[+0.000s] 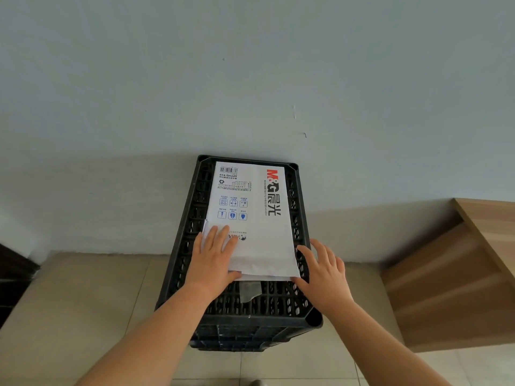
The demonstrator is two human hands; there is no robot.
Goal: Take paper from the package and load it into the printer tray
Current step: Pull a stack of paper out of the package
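Observation:
A white paper package with red and black lettering and blue icons lies flat on top of a black plastic crate. Its near end is open, and white sheets show at that edge. My left hand rests flat on the package's near left corner, with the thumb curled under the open edge. My right hand sits at the near right corner, fingers spread, thumb against the package's edge. No printer or printer tray is in view.
The crate stands on a beige tiled floor against a pale blue-grey wall. A wooden cabinet or desk stands to the right. A dark object sits at the left edge. A scrap of clear wrapping lies on the crate.

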